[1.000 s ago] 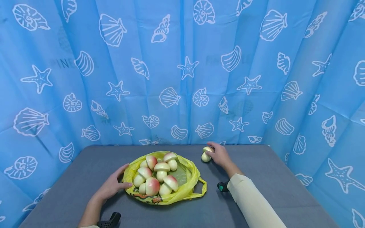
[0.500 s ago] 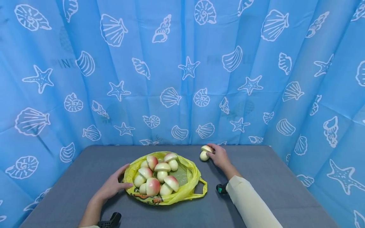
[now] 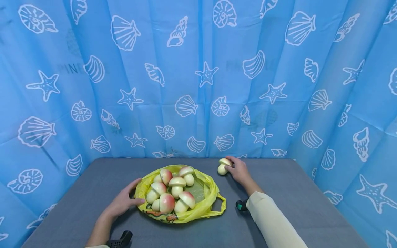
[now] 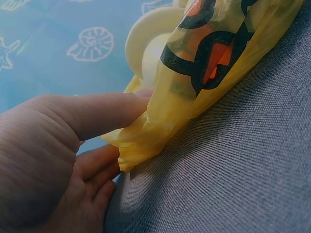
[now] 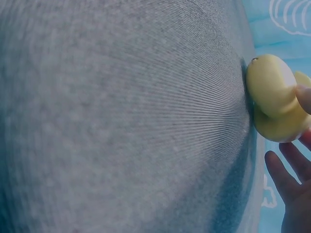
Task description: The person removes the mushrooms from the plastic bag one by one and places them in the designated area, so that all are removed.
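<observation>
A yellow plastic bag (image 3: 198,213) lies with its mouth spread wide, and several toy mushrooms (image 3: 177,186), cream with some pink-blushed caps, sit inside. At its left side my left hand (image 3: 122,199) holds the rim; the left wrist view shows the thumb over the bag's edge (image 4: 155,121) and the other fingers behind and below. My right hand (image 3: 240,170) pinches a single toy mushroom (image 3: 222,169) near the table's back edge, right of the bag. In the right wrist view this mushroom (image 5: 272,85) is close against the table cloth, with the thumb on it and two fingers spread apart below.
A grey cloth covers the table (image 3: 248,230). Behind it hangs a blue curtain (image 3: 198,86) with white shells and starfish. One bag handle (image 3: 222,205) loops out to the right across the cloth. Black wrist devices (image 3: 120,239) are worn at both wrists.
The right hand and its mushroom have shifted slightly left and back, then stayed put over the last half second. The left hand and the bag hold their place.
</observation>
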`<state>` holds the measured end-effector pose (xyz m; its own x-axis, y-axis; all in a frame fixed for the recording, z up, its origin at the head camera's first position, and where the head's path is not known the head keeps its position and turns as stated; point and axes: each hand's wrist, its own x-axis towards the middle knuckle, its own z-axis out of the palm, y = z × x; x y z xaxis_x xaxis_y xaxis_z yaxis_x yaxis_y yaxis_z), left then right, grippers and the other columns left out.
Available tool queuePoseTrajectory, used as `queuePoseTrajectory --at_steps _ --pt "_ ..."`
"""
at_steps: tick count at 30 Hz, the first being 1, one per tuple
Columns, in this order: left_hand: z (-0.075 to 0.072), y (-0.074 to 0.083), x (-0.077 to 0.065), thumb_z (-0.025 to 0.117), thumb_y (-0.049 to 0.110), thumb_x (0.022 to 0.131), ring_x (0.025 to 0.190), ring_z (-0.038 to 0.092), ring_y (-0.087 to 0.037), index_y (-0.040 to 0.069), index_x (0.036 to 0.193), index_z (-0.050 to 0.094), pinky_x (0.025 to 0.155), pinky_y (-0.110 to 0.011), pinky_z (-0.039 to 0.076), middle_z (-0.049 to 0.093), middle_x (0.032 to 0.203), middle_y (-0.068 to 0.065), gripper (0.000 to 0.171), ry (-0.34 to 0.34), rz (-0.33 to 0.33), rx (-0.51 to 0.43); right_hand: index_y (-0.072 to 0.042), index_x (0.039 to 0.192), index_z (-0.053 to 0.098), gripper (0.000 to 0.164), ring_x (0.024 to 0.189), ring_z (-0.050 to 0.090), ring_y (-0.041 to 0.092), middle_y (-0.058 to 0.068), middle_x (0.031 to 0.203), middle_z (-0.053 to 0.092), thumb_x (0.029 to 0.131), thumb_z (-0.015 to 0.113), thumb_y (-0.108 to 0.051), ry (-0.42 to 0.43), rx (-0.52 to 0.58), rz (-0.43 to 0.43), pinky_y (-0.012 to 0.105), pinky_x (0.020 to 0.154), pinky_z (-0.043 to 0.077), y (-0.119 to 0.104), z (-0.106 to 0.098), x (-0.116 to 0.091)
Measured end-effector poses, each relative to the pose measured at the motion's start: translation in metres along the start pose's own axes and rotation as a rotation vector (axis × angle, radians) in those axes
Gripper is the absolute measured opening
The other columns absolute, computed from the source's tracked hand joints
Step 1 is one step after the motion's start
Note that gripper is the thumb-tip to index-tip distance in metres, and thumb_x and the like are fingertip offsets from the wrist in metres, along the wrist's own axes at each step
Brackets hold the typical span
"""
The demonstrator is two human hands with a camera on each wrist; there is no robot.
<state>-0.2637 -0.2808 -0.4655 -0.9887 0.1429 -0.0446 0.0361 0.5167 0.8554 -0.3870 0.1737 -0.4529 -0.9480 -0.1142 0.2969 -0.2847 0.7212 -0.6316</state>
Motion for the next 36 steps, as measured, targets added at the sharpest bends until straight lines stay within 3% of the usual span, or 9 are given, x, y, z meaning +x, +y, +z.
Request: queuePoseTrajectory --at_steps 9,18,22,36 --pt "0.001 0.001 0.000 0.076 0.033 0.083 0.140 0.019 -0.048 0.002 0.153 0.024 0.109 -0.062 0.021 0.023 0.154 -0.029 0.093 -0.004 -0.004 -0.003 -0.004 0.136 0.056 0.047 0.121 0.051 0.038 0.020 0.133 0.055 0.092 0.068 -0.015 -0.007 0.001 -0.003 0.053 0.096 0.042 -0.003 -0.006 -0.001" --pt "0.000 0.002 -0.001 0.076 0.032 0.084 0.140 0.018 -0.048 0.002 0.153 0.023 0.109 -0.062 0.020 0.023 0.154 -0.029 0.092 -0.009 0.004 -0.012 -0.003 0.135 0.056 0.044 0.124 0.048 0.042 0.022 0.135 0.054 0.094 0.066 -0.015 0.059 0.023 -0.092 0.057 0.098 0.039 -0.009 -0.011 -0.002" --pt "0.000 0.002 -0.001 0.076 0.032 0.084 0.140 0.019 -0.048 0.002 0.153 0.023 0.109 -0.062 0.020 0.023 0.153 -0.029 0.092 -0.009 0.002 -0.004 -0.004 0.136 0.056 0.044 0.125 0.048 0.040 0.020 0.137 0.053 0.094 0.065 -0.016 0.051 0.058 -0.092 0.056 0.100 0.039 -0.013 -0.015 -0.001" --pt "-0.001 0.000 0.000 0.076 0.033 0.084 0.140 0.019 -0.048 0.001 0.153 0.022 0.109 -0.061 0.022 0.023 0.153 -0.029 0.093 -0.011 0.016 -0.007 -0.006 0.135 0.057 0.043 0.118 0.056 0.034 0.017 0.131 0.058 0.094 0.067 -0.016 0.035 0.124 -0.093 0.050 0.093 0.047 -0.043 -0.021 -0.004"
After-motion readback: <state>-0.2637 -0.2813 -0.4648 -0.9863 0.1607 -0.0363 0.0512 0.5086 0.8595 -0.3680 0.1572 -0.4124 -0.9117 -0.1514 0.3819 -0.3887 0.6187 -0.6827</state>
